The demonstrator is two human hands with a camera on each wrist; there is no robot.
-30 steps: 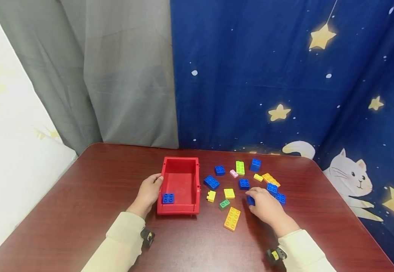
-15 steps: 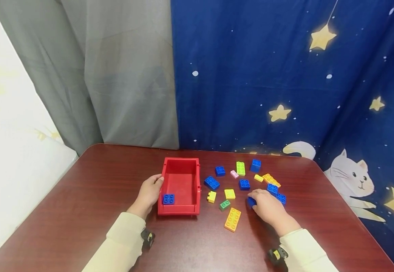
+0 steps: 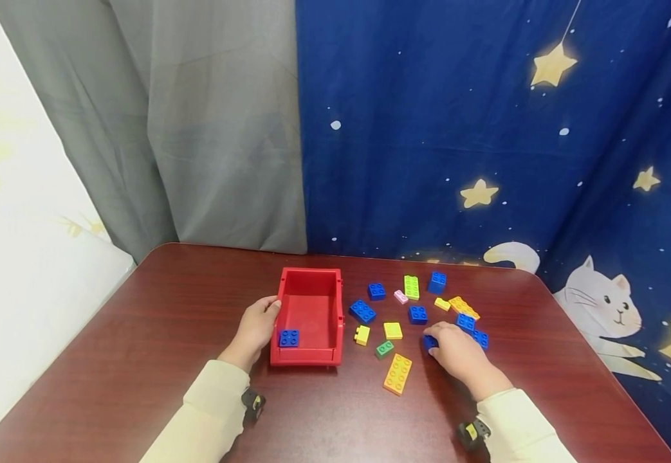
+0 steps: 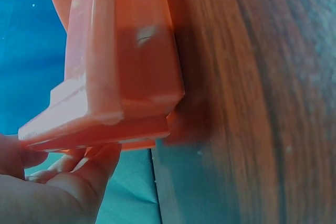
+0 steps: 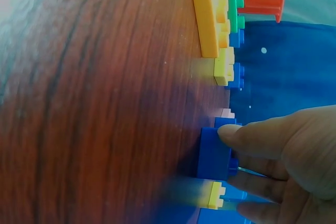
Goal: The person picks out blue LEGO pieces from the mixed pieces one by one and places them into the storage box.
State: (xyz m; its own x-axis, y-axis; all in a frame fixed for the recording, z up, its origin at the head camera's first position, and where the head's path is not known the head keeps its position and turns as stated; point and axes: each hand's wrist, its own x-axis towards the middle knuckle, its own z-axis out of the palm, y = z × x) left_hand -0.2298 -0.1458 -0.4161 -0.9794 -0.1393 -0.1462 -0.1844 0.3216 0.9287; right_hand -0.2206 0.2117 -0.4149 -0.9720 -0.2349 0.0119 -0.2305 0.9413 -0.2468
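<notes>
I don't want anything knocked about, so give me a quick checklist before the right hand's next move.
1. Left hand grips the red box at its left side: ok.
2. Right hand has the held blue brick pinched: ok, thumb touching it.
3. Held blue brick clear of the table: cannot tell.
4. Room in the red box: ok, boxed blue brick in its near left corner.
5. Unobstructed tabletop toward the box: not ok, green brick lies between.

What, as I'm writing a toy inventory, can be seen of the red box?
The red box is open-topped and roughly rectangular, smooth and shiny like plastic, with a flanged rim. It sits opening upward on the brown table, its long sides running away from the person. One blue brick lies inside, near left corner. The left hand grips its left rim.
</notes>
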